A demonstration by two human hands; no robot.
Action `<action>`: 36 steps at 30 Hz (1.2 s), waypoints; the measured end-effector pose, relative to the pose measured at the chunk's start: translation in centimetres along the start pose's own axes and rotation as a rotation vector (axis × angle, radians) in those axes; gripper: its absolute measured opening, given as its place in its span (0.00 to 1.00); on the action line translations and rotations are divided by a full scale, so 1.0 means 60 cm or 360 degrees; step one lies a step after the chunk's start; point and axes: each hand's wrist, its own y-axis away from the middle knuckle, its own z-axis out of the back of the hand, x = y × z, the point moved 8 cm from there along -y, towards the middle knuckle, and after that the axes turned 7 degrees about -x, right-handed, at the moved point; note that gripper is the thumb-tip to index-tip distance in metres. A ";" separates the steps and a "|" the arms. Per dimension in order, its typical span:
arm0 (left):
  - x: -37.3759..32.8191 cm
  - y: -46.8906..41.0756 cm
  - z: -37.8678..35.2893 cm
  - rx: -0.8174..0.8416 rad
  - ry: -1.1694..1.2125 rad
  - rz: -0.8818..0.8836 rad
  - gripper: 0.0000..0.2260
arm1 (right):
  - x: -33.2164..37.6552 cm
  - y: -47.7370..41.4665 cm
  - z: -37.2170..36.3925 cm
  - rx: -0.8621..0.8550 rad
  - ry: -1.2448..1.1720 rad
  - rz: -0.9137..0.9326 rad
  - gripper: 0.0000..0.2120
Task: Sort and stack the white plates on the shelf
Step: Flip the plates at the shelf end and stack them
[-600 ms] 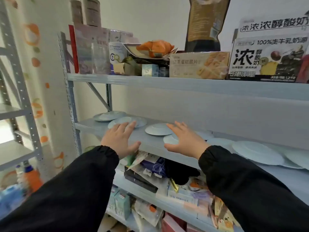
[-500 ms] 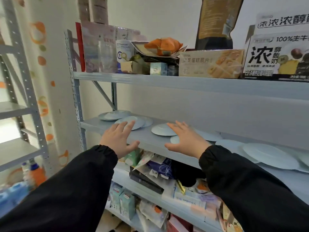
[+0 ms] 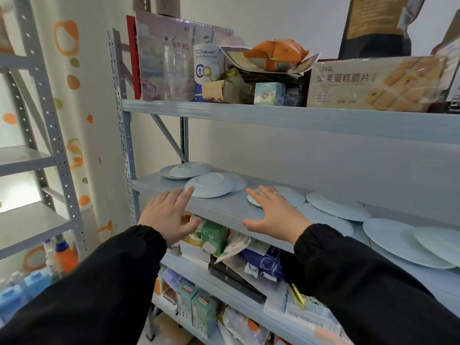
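Several white plates lie scattered along the middle grey shelf. Two overlapping plates sit at the far left corner, and an upside-down plate rests in front of them. My left hand hovers open at the shelf's front edge, its fingertips near that upside-down plate. My right hand is open, with its fingers over a small plate. Larger plates and a big plate overlap toward the right.
The upper shelf carries boxes, a can and snack bags close above the plates. The lower shelves are packed with boxes and packets. A second grey rack stands at the left, with bottles near the floor.
The camera view has shifted left and closer to the shelf. Both hands stay open and have reached slightly forward toward the plates; nothing has been picked up.
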 end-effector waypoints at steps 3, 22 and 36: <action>0.011 -0.012 -0.027 0.0021 -0.0006 0.0024 0.38 | -0.009 -0.030 -0.020 0.0022 -0.0008 0.0025 0.43; 0.076 -0.174 -0.183 0.0101 -0.0125 0.0235 0.38 | -0.082 -0.329 -0.120 0.0049 -0.0146 0.0284 0.47; 0.174 -0.205 -0.265 0.0105 -0.0188 0.0352 0.38 | -0.015 -0.453 -0.212 0.0187 -0.0201 0.0441 0.43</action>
